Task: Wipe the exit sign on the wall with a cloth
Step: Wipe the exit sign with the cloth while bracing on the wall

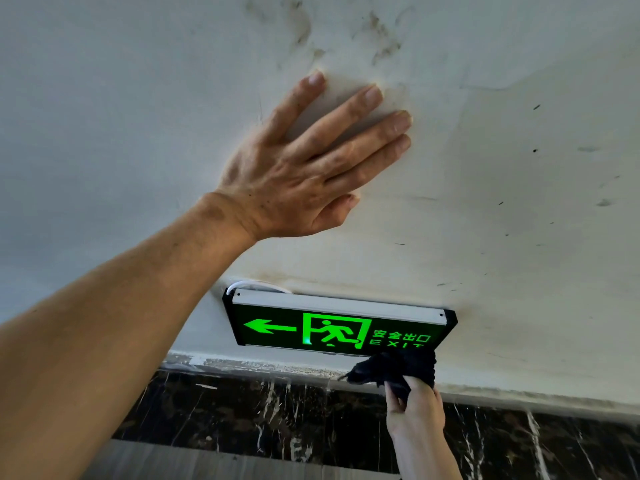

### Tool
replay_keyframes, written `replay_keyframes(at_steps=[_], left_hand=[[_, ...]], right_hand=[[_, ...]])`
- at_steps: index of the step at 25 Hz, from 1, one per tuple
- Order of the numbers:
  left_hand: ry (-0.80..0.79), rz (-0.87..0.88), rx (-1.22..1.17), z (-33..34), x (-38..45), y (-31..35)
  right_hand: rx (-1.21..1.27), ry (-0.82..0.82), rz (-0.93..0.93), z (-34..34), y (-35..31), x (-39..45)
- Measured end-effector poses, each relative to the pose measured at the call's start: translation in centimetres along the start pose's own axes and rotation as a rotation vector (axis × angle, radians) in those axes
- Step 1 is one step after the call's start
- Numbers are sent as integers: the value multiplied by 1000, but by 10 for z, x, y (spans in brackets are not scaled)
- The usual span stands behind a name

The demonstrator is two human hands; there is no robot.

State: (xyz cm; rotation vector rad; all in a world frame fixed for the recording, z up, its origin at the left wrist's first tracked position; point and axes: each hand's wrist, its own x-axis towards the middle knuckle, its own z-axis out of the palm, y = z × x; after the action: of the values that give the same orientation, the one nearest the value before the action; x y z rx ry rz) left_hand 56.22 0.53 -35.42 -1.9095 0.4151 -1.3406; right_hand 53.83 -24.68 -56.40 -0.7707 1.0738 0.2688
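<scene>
A lit green exit sign (332, 327) with a left arrow, a running figure and the word EXIT hangs low on the stained white wall (485, 202). Its frame is black with a silver top rail. My right hand (415, 410) grips a bunched black cloth (394, 368), and the cloth presses against the sign's lower right corner, covering part of the lettering. My left hand (304, 168) lies flat on the wall well above the sign, fingers spread, holding nothing.
A white cable (256, 285) loops out behind the sign's top left corner. Below the sign runs a dark marble skirting (242, 410) with white veins. A strip of grey floor (207, 462) shows at the bottom.
</scene>
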Motion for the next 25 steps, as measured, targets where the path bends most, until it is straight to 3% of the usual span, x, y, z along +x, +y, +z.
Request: replay_keyframes(at_steps=[4,9,21,25], left_hand=[[6,1,-12,-1,1,0],[5,2,-11,-1,2,1],[5,5,-20,-1,2,2],[-1,2,-20,0,1,1]], right_hand=[[303,-102,145,5,-5,-7],[29,-127,17,8,-9,-18],[-130,-254,-421,7,8,-32],[-224,-357,-419,13,26,-47]])
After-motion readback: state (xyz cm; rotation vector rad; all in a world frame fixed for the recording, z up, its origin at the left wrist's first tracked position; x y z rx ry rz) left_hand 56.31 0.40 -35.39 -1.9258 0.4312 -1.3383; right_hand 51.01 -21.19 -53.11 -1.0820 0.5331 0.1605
